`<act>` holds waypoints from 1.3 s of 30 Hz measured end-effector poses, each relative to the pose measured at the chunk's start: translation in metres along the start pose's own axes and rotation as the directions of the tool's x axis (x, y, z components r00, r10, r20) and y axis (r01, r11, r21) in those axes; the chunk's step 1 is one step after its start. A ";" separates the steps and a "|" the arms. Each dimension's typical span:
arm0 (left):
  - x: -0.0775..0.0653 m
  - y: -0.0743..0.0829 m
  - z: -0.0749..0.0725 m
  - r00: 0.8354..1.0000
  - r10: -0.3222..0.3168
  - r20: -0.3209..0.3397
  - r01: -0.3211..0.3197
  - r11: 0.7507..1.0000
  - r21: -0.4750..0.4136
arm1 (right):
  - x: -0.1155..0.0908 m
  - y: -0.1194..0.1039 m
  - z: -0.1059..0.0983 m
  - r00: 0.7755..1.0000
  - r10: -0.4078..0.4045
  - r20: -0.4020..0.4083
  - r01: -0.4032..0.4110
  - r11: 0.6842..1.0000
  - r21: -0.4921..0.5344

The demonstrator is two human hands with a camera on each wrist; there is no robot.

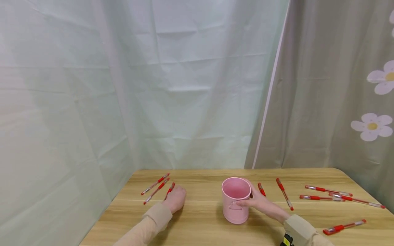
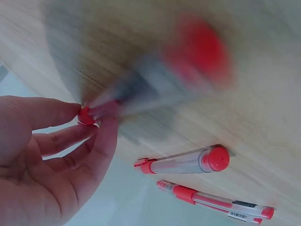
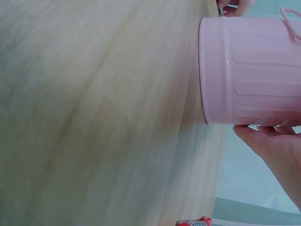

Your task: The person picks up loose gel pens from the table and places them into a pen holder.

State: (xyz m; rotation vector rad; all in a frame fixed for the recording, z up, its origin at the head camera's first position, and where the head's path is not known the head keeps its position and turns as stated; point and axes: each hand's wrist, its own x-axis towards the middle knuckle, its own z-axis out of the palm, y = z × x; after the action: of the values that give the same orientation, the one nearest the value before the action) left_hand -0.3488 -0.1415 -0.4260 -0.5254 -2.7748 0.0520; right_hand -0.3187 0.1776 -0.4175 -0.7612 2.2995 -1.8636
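A pink metal pail [image 1: 235, 210] stands upright on the table, its mouth facing up. My right hand [image 1: 261, 203] holds it from the right, thumb near the side handle and fingers behind. In the right wrist view that hand [image 3: 280, 148] lies against the pail wall [image 3: 263, 70]. At the left, my left hand [image 1: 176, 199] is at a red gel pen [image 1: 171, 188]. The left wrist view shows the left hand [image 2: 56, 160] pinching the end of this pen [image 2: 150, 84] between thumb and fingertips; its near end is blurred. Inside the pail I see no contents.
Two red pens [image 1: 156, 191] lie left of the left hand. Several more are spread on the right, among them one pen [image 1: 284, 193] behind the right hand and another [image 1: 344, 227] near the front. A curtain [image 1: 197, 102] hangs behind the wooden table [image 1: 203, 225].
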 end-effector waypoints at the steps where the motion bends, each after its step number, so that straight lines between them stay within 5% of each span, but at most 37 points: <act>1: 0.000 0.000 0.000 1.000 0.007 -0.004 -0.007 1.000 -0.003 | 0.000 0.000 0.000 1.000 0.000 -0.002 0.000 1.000 0.003; 25: 0.013 -0.009 -0.008 0.999 -0.021 0.049 0.025 0.996 -0.084 | 0.002 0.001 0.004 0.999 -0.036 -0.009 0.037 0.998 0.058; 35: 0.014 -0.011 -0.014 0.993 0.092 -0.080 -0.099 0.991 -0.085 | 0.001 0.004 0.005 0.998 -0.051 -0.029 0.052 0.998 0.040; 39: 0.017 -0.013 -0.019 0.993 0.084 -0.080 -0.091 0.992 -0.084 | 0.002 0.004 0.005 0.997 -0.072 -0.026 0.072 0.997 0.028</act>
State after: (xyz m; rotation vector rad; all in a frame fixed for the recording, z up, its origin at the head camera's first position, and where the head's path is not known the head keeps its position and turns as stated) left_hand -0.3628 -0.1478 -0.4015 -0.6578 -2.6877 -0.0690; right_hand -0.3196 0.1730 -0.4225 -0.8323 2.2844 -1.9424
